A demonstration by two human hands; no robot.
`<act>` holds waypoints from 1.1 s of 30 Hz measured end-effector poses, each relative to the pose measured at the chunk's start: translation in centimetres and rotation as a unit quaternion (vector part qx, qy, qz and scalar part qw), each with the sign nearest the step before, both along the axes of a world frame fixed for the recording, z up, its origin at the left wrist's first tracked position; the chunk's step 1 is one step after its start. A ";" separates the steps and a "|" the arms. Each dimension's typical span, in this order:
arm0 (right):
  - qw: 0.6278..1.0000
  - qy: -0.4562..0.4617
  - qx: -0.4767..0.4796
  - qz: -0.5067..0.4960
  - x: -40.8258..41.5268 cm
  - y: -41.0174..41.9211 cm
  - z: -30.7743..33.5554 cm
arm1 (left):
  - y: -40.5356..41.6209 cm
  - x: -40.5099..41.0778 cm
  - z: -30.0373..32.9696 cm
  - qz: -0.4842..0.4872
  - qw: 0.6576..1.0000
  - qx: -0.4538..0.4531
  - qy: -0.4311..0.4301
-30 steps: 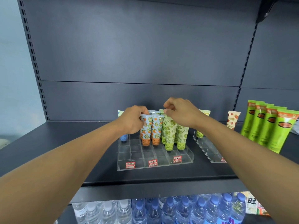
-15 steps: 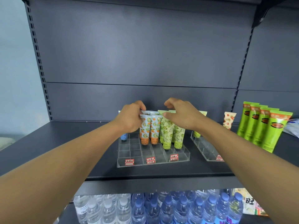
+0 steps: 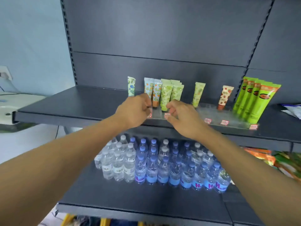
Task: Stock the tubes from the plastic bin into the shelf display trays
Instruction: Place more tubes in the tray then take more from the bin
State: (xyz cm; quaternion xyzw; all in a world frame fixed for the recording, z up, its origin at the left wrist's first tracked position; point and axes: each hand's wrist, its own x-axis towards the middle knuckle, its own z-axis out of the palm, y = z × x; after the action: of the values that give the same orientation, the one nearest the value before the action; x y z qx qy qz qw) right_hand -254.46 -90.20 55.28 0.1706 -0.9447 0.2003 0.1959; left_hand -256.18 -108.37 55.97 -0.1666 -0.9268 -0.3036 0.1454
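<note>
Two orange-patterned tubes (image 3: 153,90) and several green-patterned tubes (image 3: 166,93) stand upright in a clear display tray (image 3: 157,114) on the dark shelf (image 3: 73,103). A blue-flowered tube (image 3: 131,86) stands at the tray's back left. My left hand (image 3: 135,111) and my right hand (image 3: 182,118) hover at the tray's front, fingers loosely curled, holding nothing. They hide most of the tray. A second clear tray (image 3: 216,116) to the right holds a pale green tube (image 3: 197,94) and a strawberry-print tube (image 3: 225,97). The plastic bin is out of view.
Several tall bright green tubes (image 3: 255,101) stand at the right end of the second tray, with a white packet (image 3: 293,110) beyond them. Water bottles (image 3: 162,165) fill the lower shelf, snack packs (image 3: 285,162) beside them. A white appliance (image 3: 9,105) sits at left.
Both hands have let go of the tube tops and drawn back and down to the tray's front. The view has pulled back and tilted down, showing the lower shelf.
</note>
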 end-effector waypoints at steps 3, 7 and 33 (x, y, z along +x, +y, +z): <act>0.998 -0.058 -0.026 0.001 2.1 0.3 -4.4 | 0.8 2.6 -4.8 -0.017 0.999 -0.003 -0.040; 0.991 -0.123 -0.046 -0.013 4.3 1.0 -11.1 | 1.5 5.1 -12.0 0.001 0.990 -0.055 -0.128; 0.839 -0.532 -0.053 -0.099 12.9 2.4 -62.6 | 1.6 14.1 -64.6 0.005 0.843 -0.181 -0.506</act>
State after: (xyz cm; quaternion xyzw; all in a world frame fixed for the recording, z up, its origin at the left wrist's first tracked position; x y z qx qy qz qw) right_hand -241.59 -87.84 -7.31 -0.0671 -0.9033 0.2895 -0.3094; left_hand -242.07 -106.75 -8.61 -0.0083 -0.9107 -0.1722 -0.3753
